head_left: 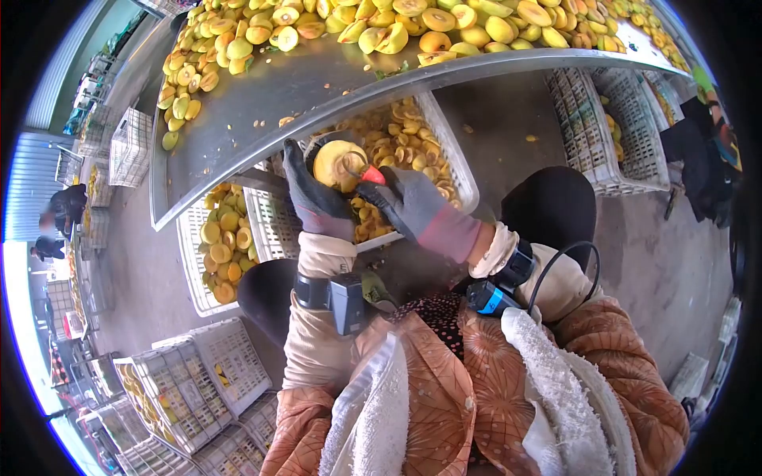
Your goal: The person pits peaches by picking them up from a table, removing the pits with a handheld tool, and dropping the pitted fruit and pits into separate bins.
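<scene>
Gloved in grey, my left hand [320, 194] holds a yellow halved fruit [340, 164] with its cut face turned up. My right hand [421, 208] is closed round a small tool with a red handle [373, 175], whose thin curved metal end touches the cut face. Below both hands stands a white crate [461, 163] filled with cut yellow pieces. Just beyond them runs the raised edge of a metal table [349, 97], with a large heap of cut fruit [397, 24] on it.
Another white crate [190, 266] with fruit halves stands at the left. Stacked crates [186, 389] are at the lower left, and more crates [587, 143] at the right. A person [67, 208] is at the far left; dark clothing [694, 159] shows at the far right.
</scene>
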Demonstrator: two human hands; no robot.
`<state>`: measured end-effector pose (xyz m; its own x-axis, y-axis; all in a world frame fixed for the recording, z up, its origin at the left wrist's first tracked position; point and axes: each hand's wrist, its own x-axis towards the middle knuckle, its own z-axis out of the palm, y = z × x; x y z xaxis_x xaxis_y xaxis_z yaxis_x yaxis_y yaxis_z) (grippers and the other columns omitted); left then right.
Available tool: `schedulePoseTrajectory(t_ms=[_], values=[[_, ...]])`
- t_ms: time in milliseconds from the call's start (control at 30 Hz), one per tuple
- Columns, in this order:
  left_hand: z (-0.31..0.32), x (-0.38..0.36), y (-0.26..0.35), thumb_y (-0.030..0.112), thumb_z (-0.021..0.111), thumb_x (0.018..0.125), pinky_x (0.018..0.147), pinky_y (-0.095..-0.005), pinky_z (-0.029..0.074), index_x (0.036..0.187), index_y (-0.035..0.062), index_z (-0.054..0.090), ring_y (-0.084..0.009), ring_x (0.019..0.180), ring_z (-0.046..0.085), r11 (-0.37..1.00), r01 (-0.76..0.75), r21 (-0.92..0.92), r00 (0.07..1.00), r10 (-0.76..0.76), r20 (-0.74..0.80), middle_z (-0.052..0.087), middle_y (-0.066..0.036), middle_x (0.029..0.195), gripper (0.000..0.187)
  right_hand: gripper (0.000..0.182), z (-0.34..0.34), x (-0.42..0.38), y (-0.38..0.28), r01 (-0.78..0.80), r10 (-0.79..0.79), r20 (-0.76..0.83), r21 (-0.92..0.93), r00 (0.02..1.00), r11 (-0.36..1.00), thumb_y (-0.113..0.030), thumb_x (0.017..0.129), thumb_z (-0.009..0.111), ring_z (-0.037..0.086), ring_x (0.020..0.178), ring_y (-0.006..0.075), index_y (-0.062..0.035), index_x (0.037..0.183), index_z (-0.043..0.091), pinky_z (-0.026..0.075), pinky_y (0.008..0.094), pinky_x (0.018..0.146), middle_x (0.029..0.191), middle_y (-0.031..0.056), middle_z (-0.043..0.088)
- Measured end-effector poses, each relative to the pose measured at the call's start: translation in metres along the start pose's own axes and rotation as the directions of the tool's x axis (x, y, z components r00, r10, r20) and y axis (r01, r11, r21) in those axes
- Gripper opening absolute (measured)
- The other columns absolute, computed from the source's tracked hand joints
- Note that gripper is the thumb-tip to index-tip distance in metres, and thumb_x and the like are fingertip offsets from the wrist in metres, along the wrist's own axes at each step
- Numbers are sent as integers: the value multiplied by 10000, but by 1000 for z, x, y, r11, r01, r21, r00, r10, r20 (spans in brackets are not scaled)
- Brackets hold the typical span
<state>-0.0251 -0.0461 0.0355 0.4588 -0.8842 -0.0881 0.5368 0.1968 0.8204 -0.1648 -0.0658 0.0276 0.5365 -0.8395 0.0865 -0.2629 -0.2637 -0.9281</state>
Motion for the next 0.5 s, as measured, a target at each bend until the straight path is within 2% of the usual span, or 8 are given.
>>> schedulePoseTrajectory(t_ms=[67, 167, 200, 267, 333, 400, 467, 500], values=[[12, -4, -2, 426, 343, 961, 816, -301, 465, 1038, 36, 536, -180, 888, 564, 1000, 4, -27, 997, -6, -74, 584, -77, 951, 442, 329, 2, -2, -2, -89, 79, 62, 179, 995, 980, -316, 898, 535, 596, 733, 389, 7, 917, 589, 456, 389, 610, 755, 221, 610], [27, -14, -5, 477, 327, 953, 787, -289, 465, 1016, 46, 543, -187, 850, 563, 998, 2, -67, 991, -11, -134, 586, -76, 919, 486, 311, -3, -7, -15, -157, 137, 102, 224, 985, 962, -285, 910, 513, 625, 778, 355, 9, 979, 587, 472, 367, 641, 801, 213, 630], [18, -4, -17, 484, 332, 949, 742, -291, 478, 996, 46, 550, -197, 791, 567, 994, -62, -89, 979, 43, -198, 589, -81, 874, 492, 311, -3, -7, -13, -158, 139, 100, 225, 985, 962, -285, 910, 513, 625, 778, 355, 9, 979, 587, 472, 367, 641, 801, 213, 630], [24, -9, -12, 452, 351, 943, 755, -311, 482, 1021, 50, 547, -207, 812, 578, 994, -27, -107, 983, 6, -185, 594, -83, 894, 455, 295, 0, -4, -4, -38, 18, 80, 251, 997, 967, -258, 916, 495, 639, 799, 327, 9, 1003, 585, 483, 355, 662, 818, 203, 639], [25, -13, -12, 420, 370, 936, 769, -330, 487, 1045, 53, 544, -217, 832, 588, 992, 9, -124, 985, -30, -172, 600, -85, 914, 420, 298, 2, -1, 4, -29, 4, 95, 266, 995, 963, -259, 915, 493, 638, 809, 332, 9, 1005, 587, 485, 352, 667, 830, 206, 639], [23, -14, -15, 393, 354, 945, 766, -332, 491, 1030, 33, 557, -217, 823, 587, 999, 22, -28, 984, -27, -178, 596, -93, 908, 422, 301, 2, -1, 5, -21, -10, 107, 282, 994, 959, -260, 914, 492, 636, 819, 336, 10, 1007, 588, 486, 349, 673, 841, 209, 638], [38, -24, -8, 395, 355, 943, 751, -327, 494, 1015, 24, 566, -214, 815, 587, 999, 45, -30, 974, -51, -221, 596, -99, 900, 433, 291, -1, -1, 2, -140, 115, 152, 171, 982, 975, -230, 929, 493, 593, 727, 166, 37, 991, 589, 453, 335, 632, 796, 162, 638], [44, -27, -6, 396, 355, 942, 735, -321, 496, 1000, 16, 575, -211, 808, 586, 997, 65, -36, 961, -72, -265, 597, -104, 893, 444, 291, -1, -2, 3, -144, 119, 149, 173, 982, 974, -230, 929, 493, 593, 727, 166, 37, 991, 589, 453, 335, 632, 796, 162, 638]])
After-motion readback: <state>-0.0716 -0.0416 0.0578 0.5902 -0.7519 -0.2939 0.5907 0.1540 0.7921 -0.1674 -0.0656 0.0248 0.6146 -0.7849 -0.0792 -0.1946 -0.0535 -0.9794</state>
